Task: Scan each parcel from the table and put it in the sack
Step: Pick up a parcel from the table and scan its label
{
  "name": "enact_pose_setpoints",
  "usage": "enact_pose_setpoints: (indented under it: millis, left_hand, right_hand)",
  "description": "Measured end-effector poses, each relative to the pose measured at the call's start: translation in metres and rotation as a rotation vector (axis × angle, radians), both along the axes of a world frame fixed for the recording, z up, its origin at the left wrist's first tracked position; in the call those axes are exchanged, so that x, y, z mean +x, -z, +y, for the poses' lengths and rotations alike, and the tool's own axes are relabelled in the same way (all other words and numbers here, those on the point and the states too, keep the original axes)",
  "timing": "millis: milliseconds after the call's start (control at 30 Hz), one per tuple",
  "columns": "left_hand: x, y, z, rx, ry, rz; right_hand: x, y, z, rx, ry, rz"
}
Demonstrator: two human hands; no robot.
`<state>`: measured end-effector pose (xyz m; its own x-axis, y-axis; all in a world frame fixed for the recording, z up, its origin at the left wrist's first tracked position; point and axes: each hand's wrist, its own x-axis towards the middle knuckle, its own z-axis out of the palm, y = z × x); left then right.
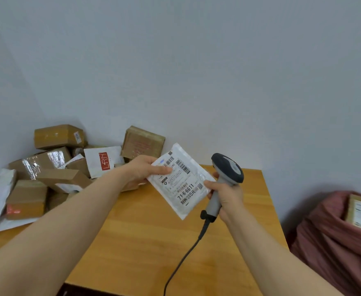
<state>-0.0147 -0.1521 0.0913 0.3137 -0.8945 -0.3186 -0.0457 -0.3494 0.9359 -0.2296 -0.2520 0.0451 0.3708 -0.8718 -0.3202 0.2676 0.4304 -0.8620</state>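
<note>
Head view: white parcel (180, 184) pinched in left grip (142, 170) above tabletop (145, 242), label up. Scanner (226, 169) clasped in right grip (228, 199), just right of parcel. Sack (324, 242) well right, nearer right grip; probably scan first. More boxes (53, 167) piled far left.

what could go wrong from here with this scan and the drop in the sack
1. The left hand has its thumb on the white parcel label, close to a barcode, so the read may fail.
2. The scanner in the right hand sits beside the parcel, not over the label, so it may read nothing.
3. The cable trails off the table edge and might snag on the way to the sack.
</note>
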Motion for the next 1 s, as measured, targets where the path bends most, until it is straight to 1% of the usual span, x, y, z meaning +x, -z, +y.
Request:
enact_pose_setpoints:
  millis: [100,200,300,433,500,533,600,667,700,767,833,933,1000]
  left_hand:
    - [0.002,0.003,0.003,-0.051,-0.033,0.002]
    - [0.002,0.003,0.007,-0.051,-0.041,0.038]
    - [0.003,0.000,0.011,-0.063,-0.060,0.167]
    - [-0.001,0.003,0.014,-0.165,-0.173,0.372]
    - [-0.006,0.011,0.015,-0.174,-0.168,0.429]
    - [-0.009,0.015,0.016,-0.164,-0.148,0.429]
    - [-0.016,0.023,0.015,-0.141,-0.119,0.387]
    - [-0.018,0.027,0.012,-0.136,-0.155,0.335]
    - [-0.016,0.027,0.011,-0.141,-0.190,0.310]
    - [-0.011,0.026,0.007,-0.152,-0.281,0.250]
    - [-0.003,0.024,0.004,-0.153,-0.377,0.169]
    - [0.008,0.023,-0.001,-0.137,-0.465,0.031]
    - [0.014,0.022,-0.005,-0.130,-0.496,-0.019]
  right_hand:
    - [0.002,-0.006,0.007,-0.013,0.006,-0.012]
    - [0.002,-0.011,0.013,-0.027,0.021,-0.013]
    - [0.003,-0.013,0.017,-0.028,0.054,-0.009]
    - [0.006,-0.014,0.021,0.026,0.143,-0.063]
    - [0.009,-0.013,0.023,0.057,0.188,-0.072]
    - [0.009,-0.013,0.023,0.068,0.204,-0.070]
    - [0.010,-0.012,0.023,0.078,0.219,-0.065]
    - [0.009,-0.012,0.022,0.067,0.213,-0.046]
    - [0.008,-0.011,0.021,0.047,0.199,-0.015]
    - [0.005,-0.010,0.022,-0.033,0.141,0.106]
    - [0.002,-0.011,0.026,-0.103,0.037,0.199]
    - [-0.002,-0.013,0.040,-0.144,-0.197,0.230]
    - [-0.002,-0.014,0.047,-0.192,-0.318,0.289]
